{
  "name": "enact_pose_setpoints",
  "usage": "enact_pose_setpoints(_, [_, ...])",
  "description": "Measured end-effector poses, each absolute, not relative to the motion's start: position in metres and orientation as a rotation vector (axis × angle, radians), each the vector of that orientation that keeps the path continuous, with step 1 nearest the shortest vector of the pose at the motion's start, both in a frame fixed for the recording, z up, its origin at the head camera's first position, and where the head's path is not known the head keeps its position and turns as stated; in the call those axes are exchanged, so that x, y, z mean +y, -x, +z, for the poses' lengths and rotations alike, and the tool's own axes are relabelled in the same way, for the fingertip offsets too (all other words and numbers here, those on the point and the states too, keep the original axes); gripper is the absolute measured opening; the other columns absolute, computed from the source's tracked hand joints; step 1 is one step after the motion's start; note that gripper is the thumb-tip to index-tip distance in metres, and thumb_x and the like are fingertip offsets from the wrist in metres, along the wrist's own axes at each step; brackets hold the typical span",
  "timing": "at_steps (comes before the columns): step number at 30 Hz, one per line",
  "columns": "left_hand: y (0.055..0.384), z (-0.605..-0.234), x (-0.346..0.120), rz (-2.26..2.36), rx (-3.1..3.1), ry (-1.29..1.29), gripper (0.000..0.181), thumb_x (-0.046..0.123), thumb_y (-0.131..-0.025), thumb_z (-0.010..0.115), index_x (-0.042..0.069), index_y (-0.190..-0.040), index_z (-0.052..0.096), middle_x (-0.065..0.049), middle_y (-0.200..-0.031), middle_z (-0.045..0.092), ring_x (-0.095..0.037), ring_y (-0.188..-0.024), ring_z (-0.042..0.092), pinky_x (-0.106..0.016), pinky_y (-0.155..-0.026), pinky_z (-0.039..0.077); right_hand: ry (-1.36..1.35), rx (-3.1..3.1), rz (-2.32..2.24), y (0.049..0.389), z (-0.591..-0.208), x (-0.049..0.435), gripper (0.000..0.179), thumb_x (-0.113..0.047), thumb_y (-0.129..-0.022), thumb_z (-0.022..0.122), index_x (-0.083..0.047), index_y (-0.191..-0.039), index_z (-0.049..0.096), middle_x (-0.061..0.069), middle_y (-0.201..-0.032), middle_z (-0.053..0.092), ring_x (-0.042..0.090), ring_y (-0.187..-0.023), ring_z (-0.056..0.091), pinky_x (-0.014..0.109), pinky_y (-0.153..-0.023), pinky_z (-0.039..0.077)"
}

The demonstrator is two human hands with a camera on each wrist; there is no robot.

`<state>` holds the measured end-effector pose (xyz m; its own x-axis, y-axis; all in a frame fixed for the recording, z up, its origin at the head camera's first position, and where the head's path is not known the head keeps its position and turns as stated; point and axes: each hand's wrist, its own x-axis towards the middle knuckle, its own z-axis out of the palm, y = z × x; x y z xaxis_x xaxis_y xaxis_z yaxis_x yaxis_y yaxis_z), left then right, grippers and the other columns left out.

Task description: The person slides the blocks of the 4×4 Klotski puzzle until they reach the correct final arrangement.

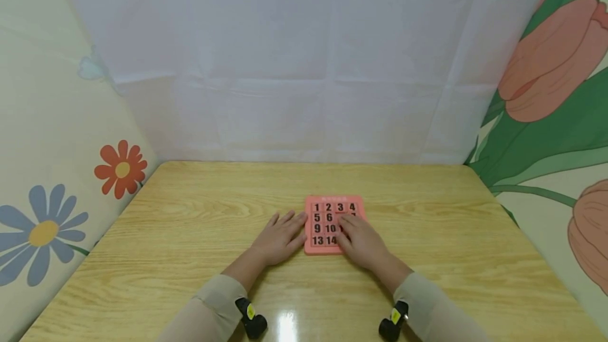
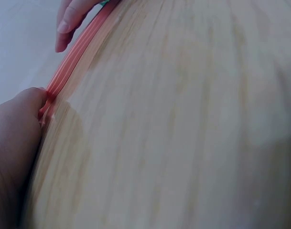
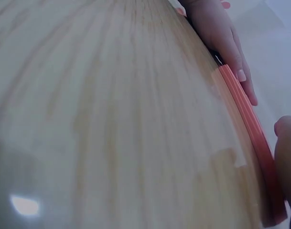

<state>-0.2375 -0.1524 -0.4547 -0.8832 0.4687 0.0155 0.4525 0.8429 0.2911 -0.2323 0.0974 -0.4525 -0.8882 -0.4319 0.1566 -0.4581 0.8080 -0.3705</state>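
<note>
A pink sliding number puzzle (image 1: 323, 250) lies flat on the table, its black-numbered tiles facing up. Beside its left edge rests my left hand (image 1: 279, 239), fingers spread fairly straight, fingertips and thumb against the frame. My right hand (image 1: 364, 243) reaches over the puzzle's right side, fingertips on the tiles in the middle rows, and covers several numbers. In the left wrist view the left thumb (image 2: 23, 114) meets the pink side wall (image 2: 80, 50). The right wrist view shows the puzzle edge-on, with part of the right hand (image 3: 287, 152) beside it.
The wood-grain table (image 1: 190, 215) extends around the puzzle on all sides. A white cloth (image 1: 285, 67) hangs behind its far edge, and flower-patterned cloths (image 1: 43, 120) stand to left and right. Each wrist wears a small black camera (image 1: 254, 323).
</note>
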Motion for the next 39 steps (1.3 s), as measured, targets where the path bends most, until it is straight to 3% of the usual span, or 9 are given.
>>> enact_pose_setpoints(17, [0.238, -0.455, -0.153, 0.432, 2.959, -0.748, 0.06, 0.044, -0.104, 0.038, 0.013, -0.155, 0.029, -0.004, -0.16, 0.032, -0.031, -0.151, 0.022, -0.056, -0.124, 0.009, -0.633, -2.93, 0.599, 0.236, -0.458, 0.12, 0.05, -0.033, -0.102, 0.047, 0.0, -0.14, 0.052, 0.015, -0.148, 0.049, 0.033, -0.14, 0.043, 0.045, -0.121, 0.028])
enact_pose_setpoints(39, [0.236, -0.452, -0.152, 0.434, 2.944, -0.735, 0.06, 0.044, -0.104, 0.038, 0.013, -0.155, 0.028, -0.004, -0.161, 0.031, -0.03, -0.152, 0.021, -0.055, -0.124, 0.007, -0.68, -2.949, 0.622, 0.233, -0.453, 0.101, 0.051, -0.034, -0.101, 0.049, -0.002, -0.14, 0.053, 0.015, -0.149, 0.049, 0.033, -0.141, 0.042, 0.046, -0.119, 0.031])
